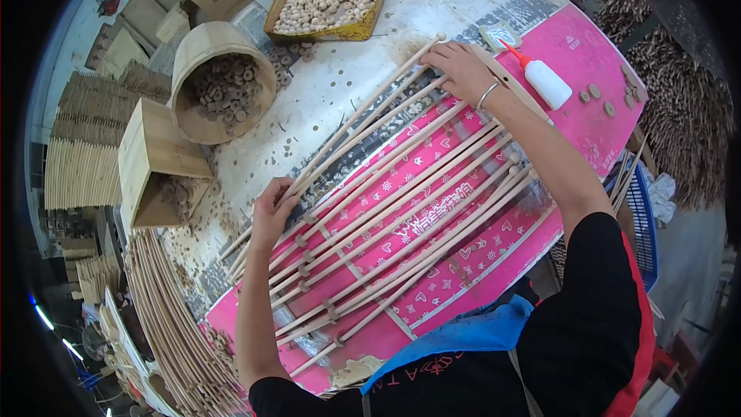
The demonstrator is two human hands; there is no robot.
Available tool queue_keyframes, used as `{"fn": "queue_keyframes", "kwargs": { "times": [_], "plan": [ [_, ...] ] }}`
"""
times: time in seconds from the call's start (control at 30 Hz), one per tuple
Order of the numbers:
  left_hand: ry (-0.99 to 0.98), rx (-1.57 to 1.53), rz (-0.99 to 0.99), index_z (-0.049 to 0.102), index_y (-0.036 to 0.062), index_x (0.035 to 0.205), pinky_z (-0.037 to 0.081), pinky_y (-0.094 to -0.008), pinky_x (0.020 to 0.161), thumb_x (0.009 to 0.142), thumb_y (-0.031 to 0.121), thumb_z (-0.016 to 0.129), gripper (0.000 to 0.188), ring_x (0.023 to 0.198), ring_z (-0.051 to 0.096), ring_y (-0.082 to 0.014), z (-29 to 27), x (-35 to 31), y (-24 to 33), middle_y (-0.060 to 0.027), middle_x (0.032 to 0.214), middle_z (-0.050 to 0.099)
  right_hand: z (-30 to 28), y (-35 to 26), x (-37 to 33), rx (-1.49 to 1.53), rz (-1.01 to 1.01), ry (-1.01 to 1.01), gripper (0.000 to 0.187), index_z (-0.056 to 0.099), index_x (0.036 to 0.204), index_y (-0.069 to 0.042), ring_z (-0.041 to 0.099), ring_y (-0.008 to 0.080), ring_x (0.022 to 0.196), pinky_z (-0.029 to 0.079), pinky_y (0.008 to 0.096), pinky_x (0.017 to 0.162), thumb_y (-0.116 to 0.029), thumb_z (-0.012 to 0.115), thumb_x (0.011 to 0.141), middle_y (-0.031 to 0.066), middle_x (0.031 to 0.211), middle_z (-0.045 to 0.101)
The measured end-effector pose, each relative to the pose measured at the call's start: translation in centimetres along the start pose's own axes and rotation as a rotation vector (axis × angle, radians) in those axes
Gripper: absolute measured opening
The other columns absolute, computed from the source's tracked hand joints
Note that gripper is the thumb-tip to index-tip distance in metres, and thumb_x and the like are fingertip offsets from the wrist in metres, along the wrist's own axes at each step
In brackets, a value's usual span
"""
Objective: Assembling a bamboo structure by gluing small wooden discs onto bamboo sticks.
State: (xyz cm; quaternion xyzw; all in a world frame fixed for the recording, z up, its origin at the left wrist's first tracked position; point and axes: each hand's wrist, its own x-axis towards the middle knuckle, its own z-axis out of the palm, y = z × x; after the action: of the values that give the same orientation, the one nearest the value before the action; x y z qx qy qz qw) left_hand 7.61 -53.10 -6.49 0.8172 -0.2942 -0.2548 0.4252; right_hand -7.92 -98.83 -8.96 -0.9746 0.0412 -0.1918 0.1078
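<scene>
- wooden sticks (401, 185) lie side by side on the pink tabletop (587, 69)
- left hand (272, 212) fingers pinch one stick's end, right hand (461, 69) presses the far ends
- they look light, thin, probably snappy; best held at both ends

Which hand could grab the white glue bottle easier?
Probably the right hand: it rests on the far ends of the wooden sticks, close to the glue bottle. The left hand is farther away.
</scene>
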Motion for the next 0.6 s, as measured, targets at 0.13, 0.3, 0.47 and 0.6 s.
{"fn": "queue_keyframes", "kwargs": {
  "times": [0.13,0.3,0.47,0.6],
  "plan": [
    [-0.074,0.015,-0.033,0.063,0.0005,0.115,0.048,-0.0250,0.085,0.093,0.001,0.064,0.023,0.091,0.059,-0.0088,-0.1,-0.8,1.2,-0.0016,0.098,0.067,-1.6,1.2,-0.7,0.107,-0.080,-0.128,0.034,0.066,0.107,-0.014,0.057,0.0280,0.114,0.043,0.0442,0.097,-0.002,0.072,0.075,0.0040,0.109,0.064],
    [-0.149,-0.037,-0.127,0.063,0.0016,0.116,0.048,-0.0236,0.075,0.095,0.002,0.061,0.021,0.084,0.057,-0.0066,-0.7,-2.3,1.6,0.0004,0.094,0.065,-4.3,0.9,-1.9,0.545,0.137,-0.466,0.032,0.064,0.102,-0.009,0.062,0.0186,0.087,0.050,0.0328,0.074,-0.012,0.081,0.075,0.0047,0.097,0.064],
    [-0.081,0.058,-0.052,0.063,0.0010,0.112,0.050,-0.0268,0.072,0.094,0.003,0.061,0.018,0.079,0.057,-0.0072,-0.1,-1.3,2.1,-0.0025,0.088,0.064,-3.1,3.7,-2.7,0.776,0.246,-0.249,0.038,0.064,0.116,-0.007,0.062,0.0158,0.091,0.052,0.0310,0.080,-0.010,0.079,0.081,0.0041,0.100,0.065],
    [-0.017,0.447,0.275,0.065,0.0019,0.115,0.051,-0.0386,0.082,0.089,0.003,0.064,0.026,0.089,0.064,-0.0292,0.9,-0.2,2.0,-0.0128,0.095,0.066,-3.7,2.3,-4.1,0.575,0.337,0.012,0.036,0.065,0.120,-0.005,0.064,0.0159,0.099,0.054,0.0302,0.085,-0.008,0.074,0.086,0.0056,0.110,0.065]
  ]
}}
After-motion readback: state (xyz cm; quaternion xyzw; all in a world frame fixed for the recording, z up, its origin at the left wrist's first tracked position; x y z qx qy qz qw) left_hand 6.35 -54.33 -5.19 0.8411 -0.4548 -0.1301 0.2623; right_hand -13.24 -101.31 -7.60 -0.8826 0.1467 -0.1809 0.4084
